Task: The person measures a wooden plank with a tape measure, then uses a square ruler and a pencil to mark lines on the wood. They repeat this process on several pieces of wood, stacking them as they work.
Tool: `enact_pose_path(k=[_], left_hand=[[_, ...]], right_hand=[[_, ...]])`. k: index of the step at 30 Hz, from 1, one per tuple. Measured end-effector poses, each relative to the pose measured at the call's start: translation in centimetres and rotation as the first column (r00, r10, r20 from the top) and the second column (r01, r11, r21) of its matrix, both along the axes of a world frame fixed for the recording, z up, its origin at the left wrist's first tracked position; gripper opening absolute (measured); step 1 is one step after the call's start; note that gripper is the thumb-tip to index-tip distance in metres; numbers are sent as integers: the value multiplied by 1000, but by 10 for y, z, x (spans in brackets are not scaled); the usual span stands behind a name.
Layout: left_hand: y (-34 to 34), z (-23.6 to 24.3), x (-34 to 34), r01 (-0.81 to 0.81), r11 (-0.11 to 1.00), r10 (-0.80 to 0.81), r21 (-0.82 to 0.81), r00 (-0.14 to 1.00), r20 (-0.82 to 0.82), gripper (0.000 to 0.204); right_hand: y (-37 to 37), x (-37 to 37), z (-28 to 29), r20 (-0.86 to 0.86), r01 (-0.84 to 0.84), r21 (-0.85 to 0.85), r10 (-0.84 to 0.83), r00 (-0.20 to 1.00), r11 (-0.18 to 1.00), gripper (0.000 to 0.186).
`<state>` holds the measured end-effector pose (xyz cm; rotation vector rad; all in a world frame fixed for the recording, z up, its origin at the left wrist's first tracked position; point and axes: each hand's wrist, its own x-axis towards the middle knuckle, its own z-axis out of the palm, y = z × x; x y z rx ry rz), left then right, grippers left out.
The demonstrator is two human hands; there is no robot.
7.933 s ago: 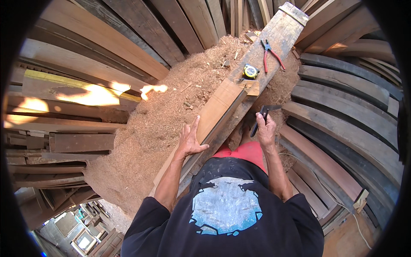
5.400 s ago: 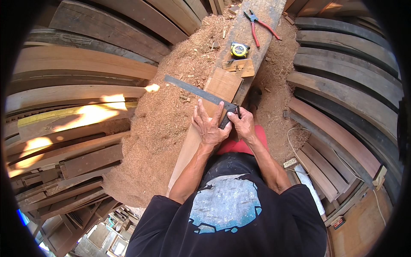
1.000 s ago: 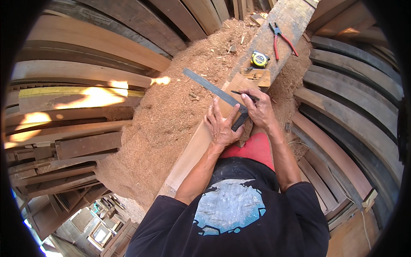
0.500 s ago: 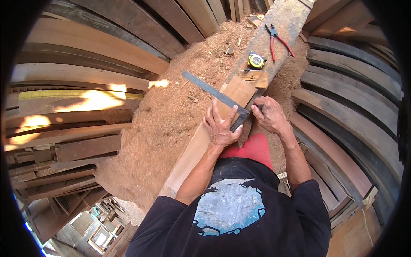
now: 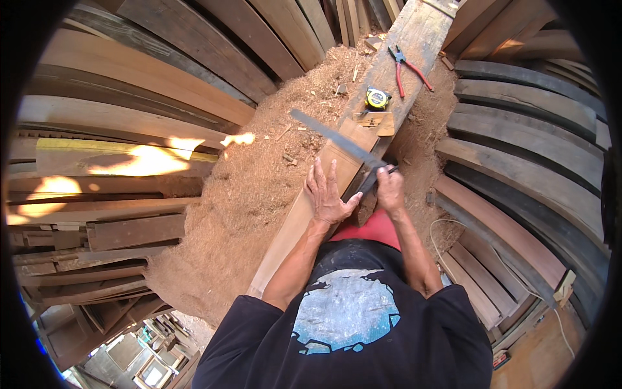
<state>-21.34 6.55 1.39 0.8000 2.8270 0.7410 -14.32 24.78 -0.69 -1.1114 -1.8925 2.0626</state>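
Note:
My left hand (image 5: pixel 329 194) lies with fingers spread on a long light-brown board (image 5: pixel 285 243), its thumb beside the stock of a metal try square (image 5: pixel 337 138). The square's grey blade crosses the board near its far end and sticks out past the left edge. Its dark stock lies along the board's right side. My right hand (image 5: pixel 391 191) is closed at the corner of the square, pinching a slim dark pencil-like tool (image 5: pixel 393 170); most of it is hidden by the fingers.
A worn plank (image 5: pixel 424 29) stretches away beneath the work. On it lie a small wood block (image 5: pixel 384 124), a yellow-black tape measure (image 5: pixel 376 98) and red-handled pliers (image 5: pixel 400 70). Wood shavings (image 5: pixel 233 214) cover the ground. Stacked boards (image 5: pixel 518 123) line both sides.
The right hand has come left and up against the square's corner. The square has shifted toward the board's far end, and the left fingers have come off its blade. The view has swung slightly.

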Motion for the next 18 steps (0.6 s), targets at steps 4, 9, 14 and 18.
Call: enact_pose_path(k=[4,9,14,18], left_hand=[[8,-7,3,-25,992,21,-121,999,-30,118],[12,-9,4,-39,945,27,-325,999,-42,121],[11,-8,2,-30,947,21,-319,999,-31,121],[16,-10,3,-16,963,5,-268,999,-41,121]], right_hand=[[75,6,32,-123,200,158,-182,976,967,46],[137,20,66,-322,527,217,-449,833,822,41],[121,10,127,-415,545,91,-465,782,834,28],[119,-3,117,-393,375,239,-264,881,896,25]])
